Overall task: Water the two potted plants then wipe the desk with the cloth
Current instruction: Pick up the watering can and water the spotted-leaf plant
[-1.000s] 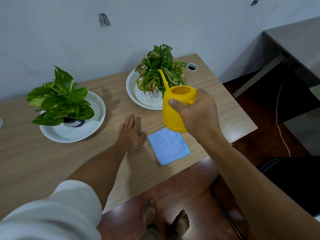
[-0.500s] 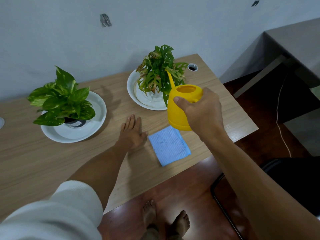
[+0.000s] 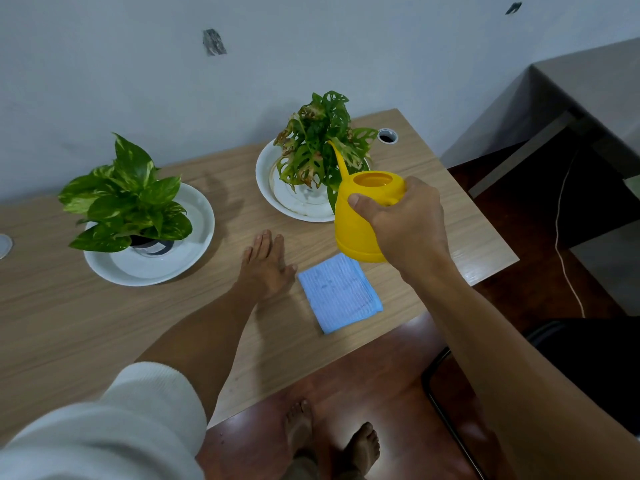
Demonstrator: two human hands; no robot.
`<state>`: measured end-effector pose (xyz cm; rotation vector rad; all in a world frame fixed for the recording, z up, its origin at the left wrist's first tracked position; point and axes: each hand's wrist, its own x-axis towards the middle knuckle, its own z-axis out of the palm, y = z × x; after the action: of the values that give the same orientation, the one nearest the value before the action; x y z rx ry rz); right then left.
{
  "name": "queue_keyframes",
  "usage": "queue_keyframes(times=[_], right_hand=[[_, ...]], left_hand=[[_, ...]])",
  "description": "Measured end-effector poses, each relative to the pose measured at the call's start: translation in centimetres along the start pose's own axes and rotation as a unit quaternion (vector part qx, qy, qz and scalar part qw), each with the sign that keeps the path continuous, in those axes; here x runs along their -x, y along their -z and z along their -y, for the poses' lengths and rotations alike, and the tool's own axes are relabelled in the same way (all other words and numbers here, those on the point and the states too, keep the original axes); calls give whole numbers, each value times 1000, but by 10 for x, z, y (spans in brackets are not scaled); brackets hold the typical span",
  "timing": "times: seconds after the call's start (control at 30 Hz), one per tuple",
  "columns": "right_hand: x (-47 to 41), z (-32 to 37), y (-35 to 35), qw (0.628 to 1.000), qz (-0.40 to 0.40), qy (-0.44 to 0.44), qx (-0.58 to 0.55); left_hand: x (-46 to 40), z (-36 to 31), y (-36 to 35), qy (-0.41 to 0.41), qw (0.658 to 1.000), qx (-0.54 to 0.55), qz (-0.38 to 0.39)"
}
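Note:
My right hand (image 3: 407,225) grips a yellow watering can (image 3: 360,216), held above the desk with its thin spout reaching up into the leaves of the right potted plant (image 3: 320,143). That plant stands in a white dish (image 3: 268,183). The left potted plant (image 3: 126,199), with broad green leaves, stands in its own white dish (image 3: 194,244). A folded light-blue cloth (image 3: 341,292) lies flat near the desk's front edge, just below the can. My left hand (image 3: 265,263) rests flat on the wooden desk (image 3: 69,317), fingers together, left of the cloth.
A round cable hole (image 3: 388,136) sits at the desk's far right corner, another cap (image 3: 4,245) at the left edge. A grey table (image 3: 588,84) stands to the right, a cord (image 3: 561,244) hanging by it. A black chair (image 3: 588,368) is at lower right. My bare feet (image 3: 329,441) are on the red-brown floor.
My right hand has carried the watering can a little to the right and up, tilting the spout closer into the right plant's leaves. My left hand has stayed still on the desk.

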<state>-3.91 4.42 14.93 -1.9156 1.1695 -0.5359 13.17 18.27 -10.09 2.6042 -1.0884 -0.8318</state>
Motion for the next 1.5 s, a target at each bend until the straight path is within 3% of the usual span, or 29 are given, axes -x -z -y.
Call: queue_keyframes(times=[0.5,0.9,1.5], right_hand=[[4,15,4,998,43,24,-34],[-9,18,3,999,-2,7,-31],[-1,17,13,999,27,9,-24]], left_hand=[[1,-3,1,2,1000,6,-8],[-1,-1,1,5,1000,-3,3],[-1,-1,3,8,1000,-3,8]])
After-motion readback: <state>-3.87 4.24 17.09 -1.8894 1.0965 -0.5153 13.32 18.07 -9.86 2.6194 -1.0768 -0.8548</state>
